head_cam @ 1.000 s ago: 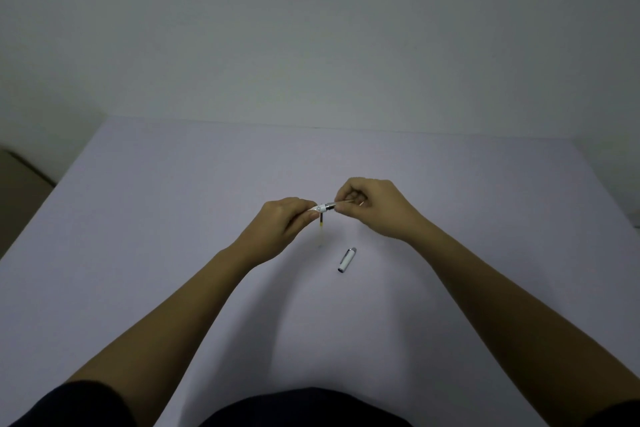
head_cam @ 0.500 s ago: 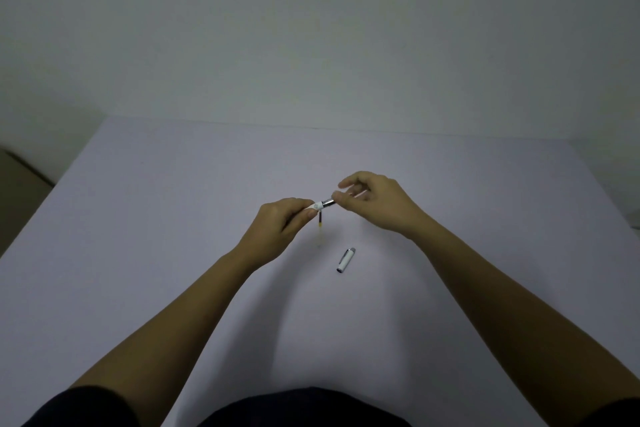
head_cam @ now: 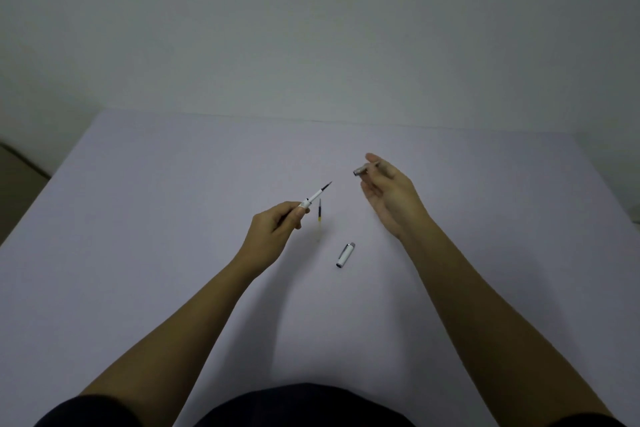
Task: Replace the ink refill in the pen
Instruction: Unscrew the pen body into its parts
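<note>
Your left hand grips the pen barrel, refill tip up-right. Your right hand, palm up, pinches the metal tip section.

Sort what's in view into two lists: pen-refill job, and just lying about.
Job:
pen body, in left hand
metal tip piece, in right hand
loose refill on table
cap

Lying about:
nothing visible

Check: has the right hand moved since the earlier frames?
Yes. The right hand has pulled right and away from the white pen cap on the table, carrying a silver tip piece.
</note>
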`<state>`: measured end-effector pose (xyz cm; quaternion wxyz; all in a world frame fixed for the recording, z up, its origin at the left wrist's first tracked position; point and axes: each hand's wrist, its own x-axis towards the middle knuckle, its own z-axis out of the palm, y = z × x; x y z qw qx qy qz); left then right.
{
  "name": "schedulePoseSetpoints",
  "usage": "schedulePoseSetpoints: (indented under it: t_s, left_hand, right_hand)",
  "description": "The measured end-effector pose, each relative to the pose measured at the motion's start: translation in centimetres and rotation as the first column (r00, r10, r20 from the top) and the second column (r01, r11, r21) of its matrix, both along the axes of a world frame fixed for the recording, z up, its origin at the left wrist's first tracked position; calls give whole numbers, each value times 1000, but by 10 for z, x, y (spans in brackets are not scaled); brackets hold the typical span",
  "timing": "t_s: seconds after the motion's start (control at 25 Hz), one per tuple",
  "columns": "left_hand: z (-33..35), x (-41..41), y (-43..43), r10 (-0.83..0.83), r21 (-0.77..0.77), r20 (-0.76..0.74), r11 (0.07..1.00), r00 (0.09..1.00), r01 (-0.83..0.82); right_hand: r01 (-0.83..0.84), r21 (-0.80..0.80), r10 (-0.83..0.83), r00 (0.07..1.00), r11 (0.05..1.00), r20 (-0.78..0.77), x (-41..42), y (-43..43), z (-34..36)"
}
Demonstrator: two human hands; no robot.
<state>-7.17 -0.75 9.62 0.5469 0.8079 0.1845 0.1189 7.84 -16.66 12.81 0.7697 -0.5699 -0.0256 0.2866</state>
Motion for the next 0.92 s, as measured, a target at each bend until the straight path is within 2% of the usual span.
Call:
schedulePoseSetpoints:
  t_s: [0.04,0.12,0.2,0.32,0.44,0.72,0.8,0.84,0.92]
  left_hand:
    - [-1,0,1,13,-20,-8,1000,1000,-13]
    - [-3,1,2,26,-42,-22,999,999,-27]
    - [-3,2,3,31,-49,-28,998,999,-32]
    - [-5,5,4,37,-56,-45,998,998,-40]
    - [-8,6,5,34,-54,-61,998,998,-37]
    - [-13,7,6,37,-50,-77,998,996,-41]
    - [-15,7,6,42,-47,-80,998,996,-46]
    - [-15,7,7,45,-46,-78,998,996,-49]
    - [-16,9,7,47,-46,-69,998,996,-50]
  right_hand:
    - [42,-67,-43,999,997,-2,2,-2,-11]
    - [78,-333,-79,997,940,9,-5,-7,-42]
    - [94,-591,-104,994,801,17,-21,-14,-76]
    - [89,-784,-73,996,614,55,-40,-21,-112]
    - [98,-833,-86,994,544,61,-47,-22,-129]
    - [104,-864,-33,994,493,101,-47,-18,-135]
    - [171,-861,-59,985,478,163,-47,-16,-128]
    - [251,-820,-87,967,514,241,-47,-14,-121]
    - [299,-665,-95,941,684,326,-44,-3,-100]
